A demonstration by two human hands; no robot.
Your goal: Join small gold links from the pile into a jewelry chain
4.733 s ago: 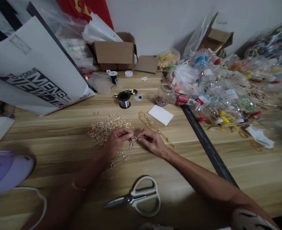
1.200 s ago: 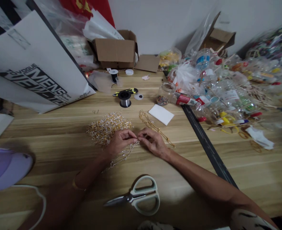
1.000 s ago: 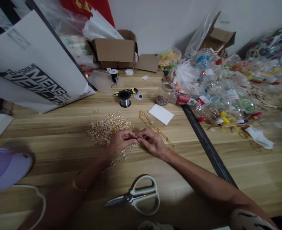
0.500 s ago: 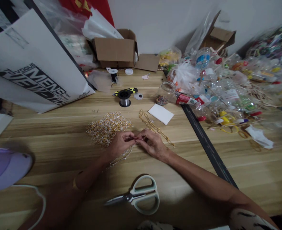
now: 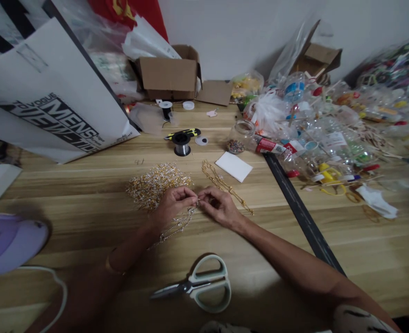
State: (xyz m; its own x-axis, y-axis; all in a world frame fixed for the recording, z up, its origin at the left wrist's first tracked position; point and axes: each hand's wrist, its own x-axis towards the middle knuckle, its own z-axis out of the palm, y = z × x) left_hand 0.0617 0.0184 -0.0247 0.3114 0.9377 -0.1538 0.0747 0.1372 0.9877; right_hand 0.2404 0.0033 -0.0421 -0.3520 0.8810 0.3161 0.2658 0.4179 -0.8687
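Note:
Over the wooden table, my left hand (image 5: 175, 203) and my right hand (image 5: 219, 206) meet fingertip to fingertip. Both are pinched around the end of a silver beaded chain (image 5: 176, 227), which trails down under my left hand onto the tabletop. A small shiny piece shows between the fingertips; its exact shape is too small to make out. Just behind my left hand lies a heap of gold and clear beads (image 5: 158, 182). A gold chain (image 5: 225, 185) rests on the table beyond my right hand. White-handled scissors (image 5: 204, 283) lie nearer to me.
Behind the hands stand a wire spool (image 5: 182, 144), a yellow-black cutter (image 5: 187, 133), a jar of beads (image 5: 238, 138) and a white pad (image 5: 233, 166). A large paper bag (image 5: 52, 101) is at left. Plastic bottles (image 5: 329, 129) pile up at right, past a black strip (image 5: 301, 210).
My fingertips have moved slightly apart, so a small shiny piece shows between them. More of the silver chain is visible below my left hand.

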